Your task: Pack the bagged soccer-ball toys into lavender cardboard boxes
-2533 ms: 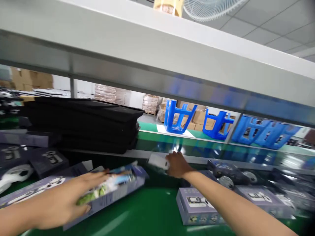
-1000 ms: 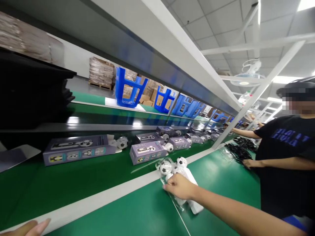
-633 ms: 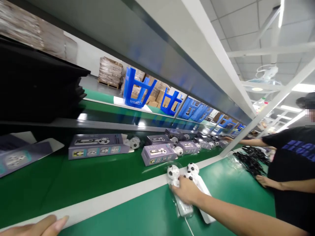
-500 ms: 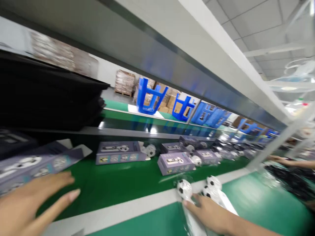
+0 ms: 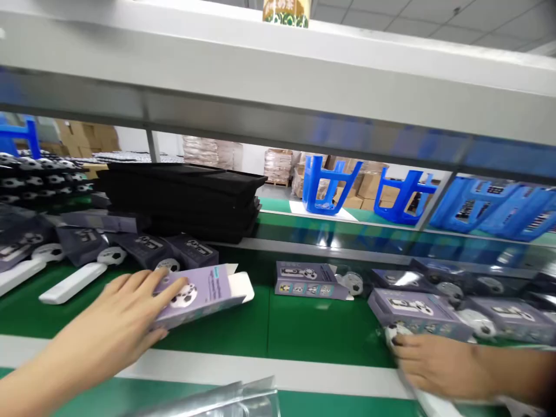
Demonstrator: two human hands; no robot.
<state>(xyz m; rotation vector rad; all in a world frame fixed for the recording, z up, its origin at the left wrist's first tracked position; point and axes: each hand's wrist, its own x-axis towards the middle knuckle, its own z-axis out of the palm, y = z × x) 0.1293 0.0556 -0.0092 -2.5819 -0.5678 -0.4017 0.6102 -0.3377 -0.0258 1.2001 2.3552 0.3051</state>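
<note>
My left hand [image 5: 125,310] grips a purple box [image 5: 208,292], fingers across its top and thumb along its near side. The box's white end flap stands open toward the right. In my right hand [image 5: 443,362] is a white stick-shaped device [image 5: 434,402] with a soccer-ball head [image 5: 396,332], its head just in front of another purple box [image 5: 417,310]. Motion blurs this hand a little, and its fingers cover part of the device. Midway between my hands, a separate purple box [image 5: 304,279] lies on the green belt with a ball head at its open end.
Several boxes and white ball-headed devices [image 5: 73,284] lie on the belt at left. Behind them stand stacked black trays [image 5: 182,200]. A grey-white shelf beam [image 5: 278,75] crosses overhead. Clear plastic [image 5: 234,399] lies at the front edge. Blue stools [image 5: 325,188] stand upside down beyond.
The view has swung left. My left hand, open beside a purple box before, now grips one. My right hand still holds the ball-headed device, now over the belt's near edge by the boxes.
</note>
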